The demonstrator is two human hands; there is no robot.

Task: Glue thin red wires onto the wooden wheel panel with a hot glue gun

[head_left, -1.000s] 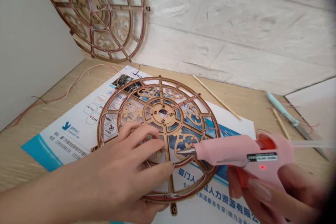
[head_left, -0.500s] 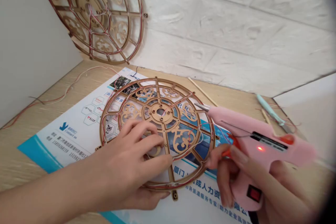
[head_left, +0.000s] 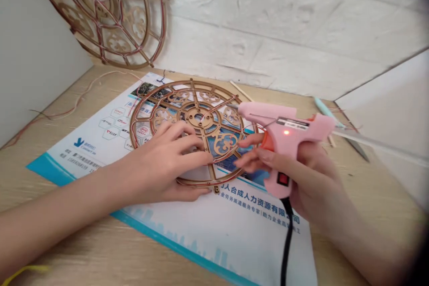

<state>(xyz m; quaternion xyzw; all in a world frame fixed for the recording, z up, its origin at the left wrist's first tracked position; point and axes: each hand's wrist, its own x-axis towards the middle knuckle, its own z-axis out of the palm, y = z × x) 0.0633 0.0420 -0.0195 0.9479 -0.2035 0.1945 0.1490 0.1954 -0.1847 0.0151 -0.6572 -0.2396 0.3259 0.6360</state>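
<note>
A round gold-coloured openwork frame [head_left: 214,182], with scrollwork panels and thin red and white wires along its rings, lies on a printed sheet. My left hand [head_left: 174,161] grips its near left side, fingers over the spokes and thumb at the outer rim. In my right hand [head_left: 301,174] is a pink hot glue gun [head_left: 284,120], gripped by its handle. Its red light is lit, and the metal nozzle points left over the frame's right side. A clear glue stick [head_left: 375,140] sticks out of its back. The fingers near the orange trigger are spread a little.
A second wired round frame [head_left: 147,31] leans against the white brick-patterned wall [head_left: 268,22]. Loose wires [head_left: 80,96] trail across the table's left side. Behind the glue gun lie a light-blue-handled tool [head_left: 325,109] and a thin wooden stick [head_left: 240,90]. A black cord [head_left: 286,246] hangs from the gun.
The glue gun in my right hand has moved left and its glue stick now shows. The view has shifted. My left hand keeps its hold on the frame.
</note>
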